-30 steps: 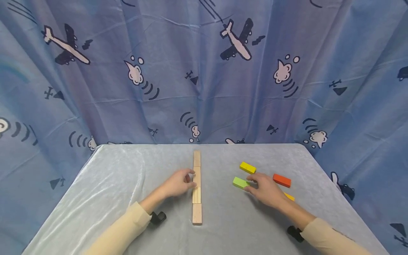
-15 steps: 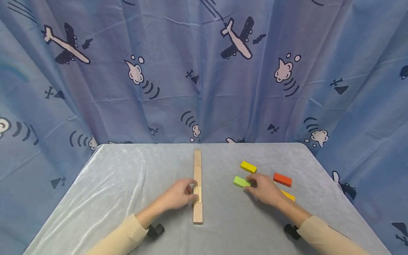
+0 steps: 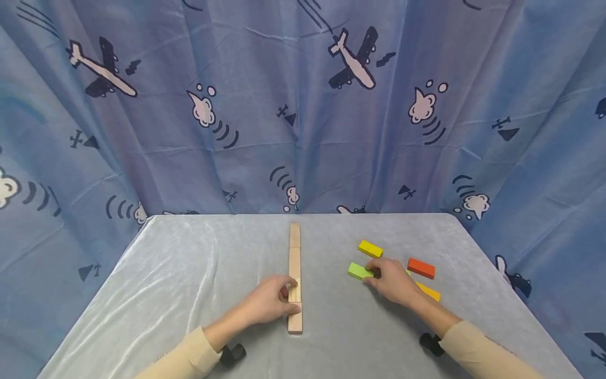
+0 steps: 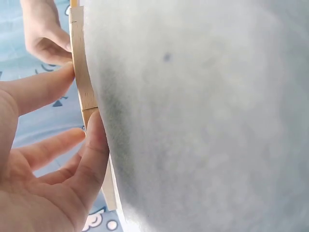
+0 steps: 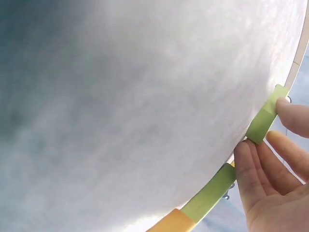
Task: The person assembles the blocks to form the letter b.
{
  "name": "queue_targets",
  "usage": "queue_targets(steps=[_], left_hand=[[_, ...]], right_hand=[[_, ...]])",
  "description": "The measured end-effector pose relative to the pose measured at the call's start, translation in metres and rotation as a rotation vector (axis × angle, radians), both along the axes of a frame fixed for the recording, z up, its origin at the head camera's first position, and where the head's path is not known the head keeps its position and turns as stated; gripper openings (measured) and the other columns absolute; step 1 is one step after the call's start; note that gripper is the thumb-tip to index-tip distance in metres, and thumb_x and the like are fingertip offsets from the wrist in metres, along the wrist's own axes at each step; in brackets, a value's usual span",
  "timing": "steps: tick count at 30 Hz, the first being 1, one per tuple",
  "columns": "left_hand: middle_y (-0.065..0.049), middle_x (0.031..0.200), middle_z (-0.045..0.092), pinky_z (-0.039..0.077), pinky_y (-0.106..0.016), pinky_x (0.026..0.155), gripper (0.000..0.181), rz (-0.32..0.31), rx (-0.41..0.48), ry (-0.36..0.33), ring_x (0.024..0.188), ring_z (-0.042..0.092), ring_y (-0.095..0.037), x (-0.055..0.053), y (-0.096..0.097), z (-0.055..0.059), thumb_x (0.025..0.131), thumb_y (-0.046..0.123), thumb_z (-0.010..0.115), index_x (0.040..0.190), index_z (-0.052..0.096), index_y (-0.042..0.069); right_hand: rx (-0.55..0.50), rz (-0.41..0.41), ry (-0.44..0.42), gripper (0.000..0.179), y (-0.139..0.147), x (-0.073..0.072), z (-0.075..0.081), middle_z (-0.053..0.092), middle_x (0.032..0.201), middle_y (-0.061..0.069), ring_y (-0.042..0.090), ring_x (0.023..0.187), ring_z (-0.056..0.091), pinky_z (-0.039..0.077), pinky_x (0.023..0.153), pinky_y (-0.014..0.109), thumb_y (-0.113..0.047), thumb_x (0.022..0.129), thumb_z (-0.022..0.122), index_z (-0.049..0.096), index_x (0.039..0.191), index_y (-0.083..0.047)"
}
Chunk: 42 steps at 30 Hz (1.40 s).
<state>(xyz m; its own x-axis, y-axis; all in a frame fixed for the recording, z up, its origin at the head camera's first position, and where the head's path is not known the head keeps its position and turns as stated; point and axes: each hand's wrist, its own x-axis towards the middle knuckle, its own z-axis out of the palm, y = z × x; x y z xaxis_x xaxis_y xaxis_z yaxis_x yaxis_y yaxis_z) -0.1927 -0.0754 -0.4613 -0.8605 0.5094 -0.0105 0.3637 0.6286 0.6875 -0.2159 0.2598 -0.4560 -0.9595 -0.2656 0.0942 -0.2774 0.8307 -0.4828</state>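
Observation:
Several plain wooden blocks (image 3: 294,261) lie end to end in a straight row running away from me on the table. My left hand (image 3: 271,300) is at the near part of this row, thumb on the nearest block (image 3: 295,323) and index finger on the block beyond it. In the left wrist view, fingertips (image 4: 98,121) touch the row near a joint. My right hand (image 3: 390,281) pinches a light green block (image 3: 358,271) between thumb and fingers; its left part sticks out. A second green block (image 5: 210,193) shows beside the fingers in the right wrist view, mostly hidden by the hand in the head view.
A yellow block (image 3: 370,248) lies beyond the right hand, and a red block (image 3: 421,268) to its right. An orange-yellow block (image 3: 428,292) is partly behind the right wrist. A pale cloth covers the table (image 3: 227,237); a blue patterned curtain (image 3: 255,131) hangs behind it.
My left hand has slid toward me along the wooden row, from the middle blocks to the nearest ones. The right hand stays at the light green block.

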Motion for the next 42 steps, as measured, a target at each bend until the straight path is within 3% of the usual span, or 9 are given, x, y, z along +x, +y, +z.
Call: queue_targets(steps=[18, 29, 42], left_hand=[[0.0, 0.091, 0.061, 0.048, -0.027, 0.064, 0.051, 0.002, -0.013, -0.019, 0.075, 0.057, -0.006, 0.001, 0.001, -0.001, 0.085, 0.022, 0.083, 0.127, 0.064, 0.0], [0.002, 0.08, 0.058, 0.044, -0.026, 0.06, 0.059, 0.03, -0.083, 0.036, 0.07, 0.051, -0.009, 0.001, 0.009, 0.0, 0.078, 0.028, 0.088, 0.124, 0.064, 0.0], [0.001, 0.081, 0.058, 0.044, -0.026, 0.059, 0.059, 0.033, -0.084, 0.028, 0.07, 0.05, -0.009, 0.002, 0.009, 0.003, 0.078, 0.027, 0.089, 0.125, 0.064, 0.0]], right_hand=[[-0.038, -0.008, -0.036, 0.027, -0.009, -0.001, 0.001, 0.072, 0.099, 0.004, 0.015, 0.082, 0.06, 0.053, 0.076, 0.037, -0.009, 0.084, 0.082, 0.075, 0.109, -0.001], [-0.072, 0.019, -0.058, 0.026, -0.02, -0.005, 0.0, 0.072, 0.101, 0.003, 0.015, 0.086, 0.062, 0.054, 0.077, 0.036, -0.01, 0.085, 0.082, 0.076, 0.11, -0.002], [-0.117, 0.039, -0.084, 0.023, -0.043, -0.012, 0.003, 0.071, 0.103, 0.001, 0.016, 0.091, 0.063, 0.055, 0.079, 0.035, -0.01, 0.087, 0.08, 0.076, 0.109, -0.005]])
